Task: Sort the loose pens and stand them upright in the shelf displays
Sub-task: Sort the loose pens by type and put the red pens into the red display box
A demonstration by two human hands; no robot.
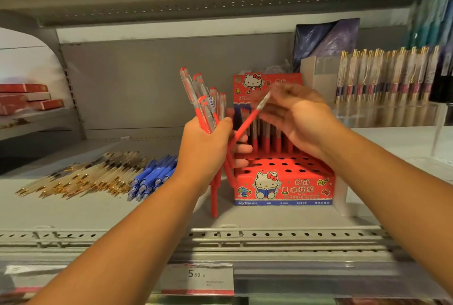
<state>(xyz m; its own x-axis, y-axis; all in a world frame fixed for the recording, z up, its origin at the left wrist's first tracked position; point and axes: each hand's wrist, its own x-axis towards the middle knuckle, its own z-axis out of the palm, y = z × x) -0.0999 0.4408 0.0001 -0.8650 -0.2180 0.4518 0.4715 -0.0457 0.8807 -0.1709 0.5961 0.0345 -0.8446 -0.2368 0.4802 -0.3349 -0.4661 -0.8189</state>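
My left hand (pixel 208 147) grips a bunch of red pens (pixel 206 106), clear clip ends up and red grip ends hanging below my fist. My right hand (pixel 297 118) pinches a single red pen (pixel 250 118) that slants from my fingers down toward the bunch. Both hands hover in front of a red cartoon-cat display box (pixel 284 189) with a holed top. Several red pens (pixel 267 138) stand upright in its back rows, partly hidden by my hands. The front holes are open.
Loose gold-tipped clear pens (pixel 81 177) and blue pens (pixel 152 177) lie in piles on the shelf at left. A clear display of upright gold-clipped pens (pixel 384 76) stands at right. Red boxes (pixel 27 98) sit far left. A price tag (pixel 197 277) hangs on the shelf edge.
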